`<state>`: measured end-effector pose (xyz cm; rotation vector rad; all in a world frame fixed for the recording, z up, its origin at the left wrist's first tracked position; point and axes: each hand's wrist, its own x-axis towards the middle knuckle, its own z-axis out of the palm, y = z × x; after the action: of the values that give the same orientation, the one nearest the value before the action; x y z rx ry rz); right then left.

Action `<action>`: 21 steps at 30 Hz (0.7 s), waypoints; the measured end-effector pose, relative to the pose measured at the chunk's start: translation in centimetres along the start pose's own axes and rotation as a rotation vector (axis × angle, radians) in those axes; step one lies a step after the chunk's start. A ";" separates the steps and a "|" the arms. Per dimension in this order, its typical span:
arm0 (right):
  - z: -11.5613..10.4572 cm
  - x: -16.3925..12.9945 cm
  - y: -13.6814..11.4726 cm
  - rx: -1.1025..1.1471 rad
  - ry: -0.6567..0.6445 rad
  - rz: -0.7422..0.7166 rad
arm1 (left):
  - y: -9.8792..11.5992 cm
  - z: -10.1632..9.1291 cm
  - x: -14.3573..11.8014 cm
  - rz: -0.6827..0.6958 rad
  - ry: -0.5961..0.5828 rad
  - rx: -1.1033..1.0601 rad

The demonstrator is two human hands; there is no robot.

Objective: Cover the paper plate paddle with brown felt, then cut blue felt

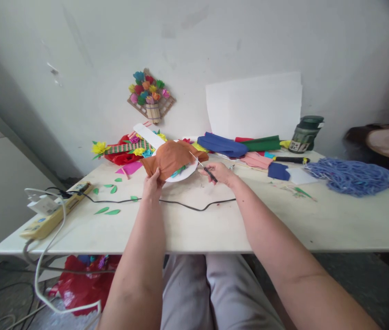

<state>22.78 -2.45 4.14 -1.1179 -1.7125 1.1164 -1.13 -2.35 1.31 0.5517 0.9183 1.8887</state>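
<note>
My left hand (153, 182) is closed on the near left edge of a sheet of orange crepe paper (172, 156), its thumb on top. The sheet bulges up over a white disc (188, 173), whose rim shows at the lower right with a bit of teal and green on it. A white strip (150, 135) sticks out behind the orange sheet. In my right hand (220, 174) is a pair of scissors (209, 173) with black handles. Its blades point up and left at the right part of the orange sheet; whether they touch it I cannot tell.
Green paper leaves (113, 211) and a black cable (191, 208) lie nearby. A power strip (57, 213) sits at left. Behind are paper flowers (100, 147) and a blue crepe roll (222, 145). Blue yarn (351, 176) and a dark green bottle (305, 134) stand right.
</note>
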 end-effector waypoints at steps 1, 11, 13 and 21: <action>0.1 0.1 0.1 -0.002 0.004 0.000 | 0.0 0.0 0.0 -0.002 0.000 -0.002; 0.6 1.0 1.1 0.037 0.062 -0.032 | -0.3 -0.8 0.9 -0.015 -0.027 -0.029; 0.6 1.0 1.1 0.030 0.077 -0.032 | -0.3 -0.9 1.0 -0.016 -0.028 -0.029; 0.3 0.9 1.3 -0.138 0.073 -0.029 | -0.4 -0.9 1.0 -0.005 -0.062 -0.032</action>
<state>22.56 -1.37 2.97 -1.1996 -1.7645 0.9394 -2.05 -1.70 0.43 0.5851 0.8463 1.8682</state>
